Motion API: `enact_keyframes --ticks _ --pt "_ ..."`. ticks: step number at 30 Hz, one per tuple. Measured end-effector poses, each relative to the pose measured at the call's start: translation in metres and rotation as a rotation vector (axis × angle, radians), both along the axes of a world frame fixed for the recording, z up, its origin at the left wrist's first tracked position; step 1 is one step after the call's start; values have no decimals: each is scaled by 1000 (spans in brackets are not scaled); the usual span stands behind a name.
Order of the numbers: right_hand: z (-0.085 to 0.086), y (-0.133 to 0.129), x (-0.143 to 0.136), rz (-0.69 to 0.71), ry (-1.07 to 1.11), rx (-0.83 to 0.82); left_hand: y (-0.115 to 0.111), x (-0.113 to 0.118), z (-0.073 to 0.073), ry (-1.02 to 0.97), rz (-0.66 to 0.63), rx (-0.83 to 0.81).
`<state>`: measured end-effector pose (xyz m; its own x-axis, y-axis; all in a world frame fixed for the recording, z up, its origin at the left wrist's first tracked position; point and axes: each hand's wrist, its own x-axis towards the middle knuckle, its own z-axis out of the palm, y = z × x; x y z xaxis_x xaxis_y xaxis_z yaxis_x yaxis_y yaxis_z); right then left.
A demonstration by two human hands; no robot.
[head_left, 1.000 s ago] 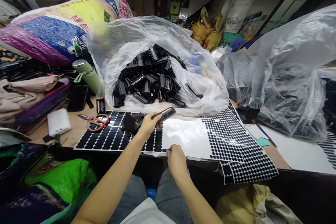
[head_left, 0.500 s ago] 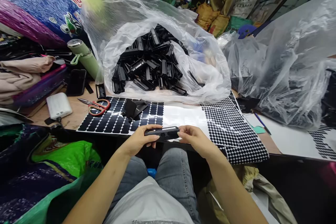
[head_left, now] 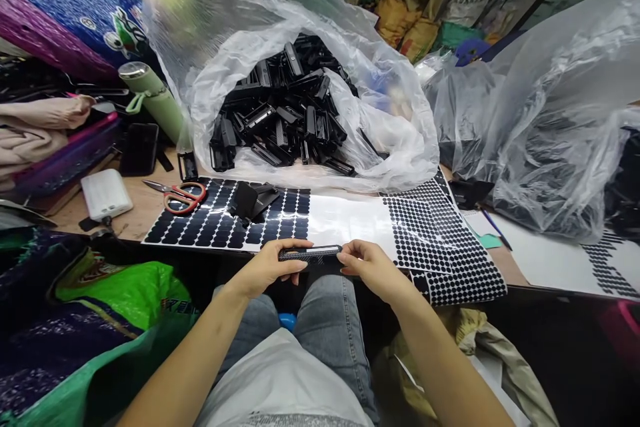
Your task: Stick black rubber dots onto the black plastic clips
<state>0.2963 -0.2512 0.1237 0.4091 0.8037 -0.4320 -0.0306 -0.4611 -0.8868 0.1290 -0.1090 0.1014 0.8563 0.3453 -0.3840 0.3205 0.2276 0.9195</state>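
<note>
Between my two hands, just off the table's front edge, is a long black plastic part (head_left: 313,255) with a patterned side and a pale slot along its top. My left hand (head_left: 273,265) closes on its left end, thumb in front and fingers behind. At the right end, my right hand (head_left: 363,261) pinches the tip between thumb and fingers. Behind them lie a sheet of black rectangular stickers (head_left: 220,230) and a sheet of black round dots (head_left: 425,227). Small black pieces (head_left: 253,201) rest on the rectangular sheet.
A clear plastic bag (head_left: 400,160) full of similar black parts (head_left: 285,113) stands at the back. Red-handled scissors (head_left: 185,198), a white power bank (head_left: 106,193), a phone (head_left: 139,149) and a green bottle (head_left: 155,103) are at left. Another plastic bag (head_left: 545,167) stands at right.
The black part has tipped in my hands, so its patterned side shows less of its face. Both hands keep their hold. The whole view has shifted slightly.
</note>
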Motion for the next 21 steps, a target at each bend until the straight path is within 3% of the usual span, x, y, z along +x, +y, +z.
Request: enact_keyframes --ticks 21 --pt "-11 -2 -2 8 -214 -46 -1 5 -4 26 -9 -24"
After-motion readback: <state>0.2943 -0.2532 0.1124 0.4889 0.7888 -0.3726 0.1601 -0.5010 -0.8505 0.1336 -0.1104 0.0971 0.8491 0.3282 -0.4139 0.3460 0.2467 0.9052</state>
